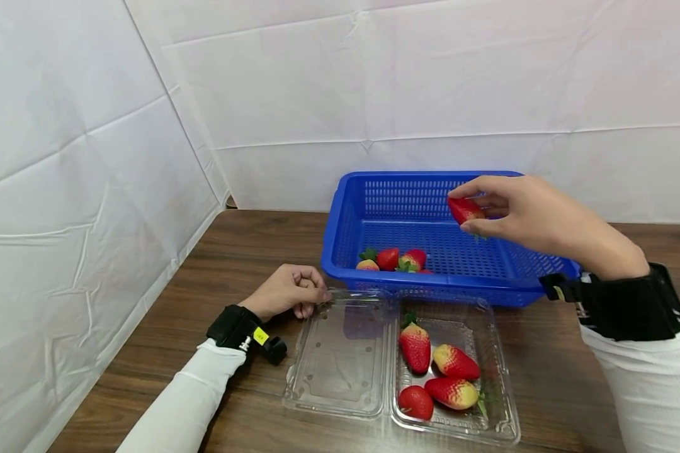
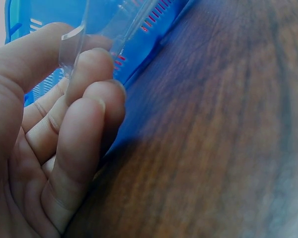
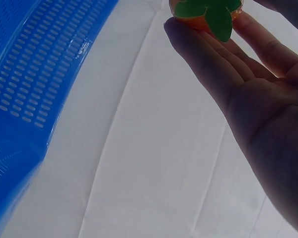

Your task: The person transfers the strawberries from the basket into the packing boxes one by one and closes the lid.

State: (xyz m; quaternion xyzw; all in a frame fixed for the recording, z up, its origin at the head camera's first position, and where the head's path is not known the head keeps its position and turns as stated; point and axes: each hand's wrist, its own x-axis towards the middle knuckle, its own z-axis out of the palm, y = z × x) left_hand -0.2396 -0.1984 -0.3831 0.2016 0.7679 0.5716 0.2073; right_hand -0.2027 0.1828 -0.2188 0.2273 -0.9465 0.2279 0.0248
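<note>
Over the right part of the blue basket [image 1: 487, 286], my right hand [image 1: 535, 211] holds a red strawberry [image 1: 463, 209] between thumb and fingers. Its green leaves [image 3: 208, 15] show in the right wrist view. My left hand [image 1: 291, 290] pinches the far left corner of the clear plastic clamshell's lid [image 1: 340, 358]; the thumb and index finger [image 2: 92, 67] grip its edge in the left wrist view. The clamshell lies open on the table, and its tray [image 1: 501, 402] on the right side contains several strawberries, among them a red and yellow one [image 1: 456, 362].
Several more strawberries [image 1: 388, 258] lie at the near left inside the basket, which stands just behind the clamshell. All of this is on a dark wooden table [image 1: 249, 242]. White cloth [image 1: 283, 82] hangs behind and along the left side.
</note>
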